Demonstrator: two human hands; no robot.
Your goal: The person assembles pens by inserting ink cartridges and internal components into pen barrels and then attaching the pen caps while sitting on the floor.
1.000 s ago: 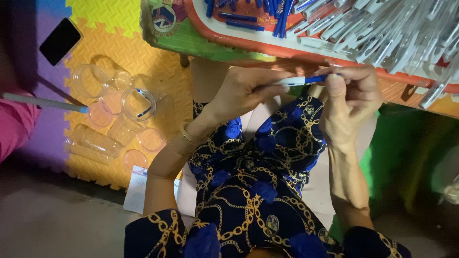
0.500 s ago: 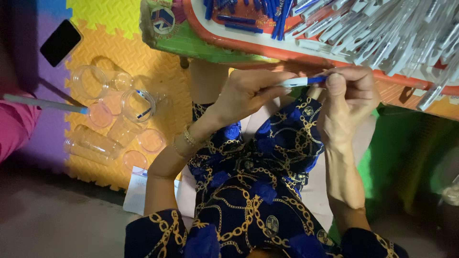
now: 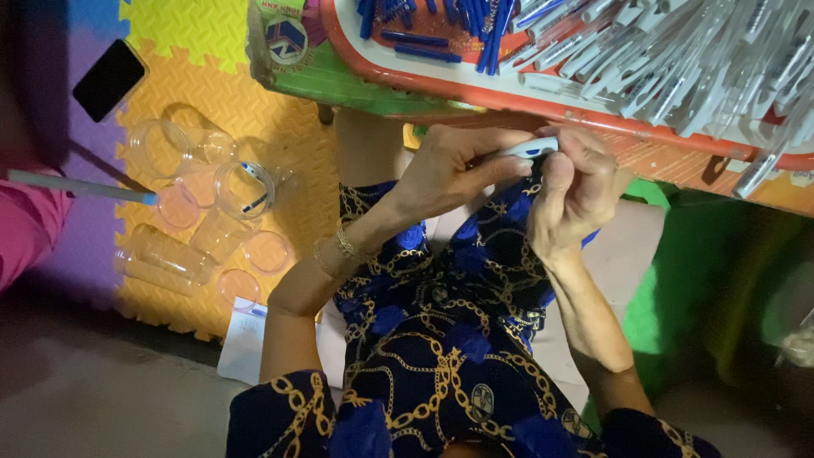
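Foam mat (image 3: 254,93) of yellow, orange and purple tiles covers the floor on the left; bare grey floor lies nearer me. I sit with my lap in a dark blue dress with a gold chain print (image 3: 441,339).

Far side: a red-rimmed tray (image 3: 509,95) heaped with white pen barrels (image 3: 678,51) on the right and blue caps (image 3: 432,21) on the left. That heap looks large, so most of the work seems left to do.

Left: clear plastic cups (image 3: 195,195) lying and standing on the mat, a black phone (image 3: 108,79) beyond them, another person's pink sleeve at the edge.

My left hand (image 3: 445,174) and right hand (image 3: 577,191) meet just under the tray, both closed on one white pen (image 3: 527,149) with blue showing; whether it is fully joined I cannot tell.
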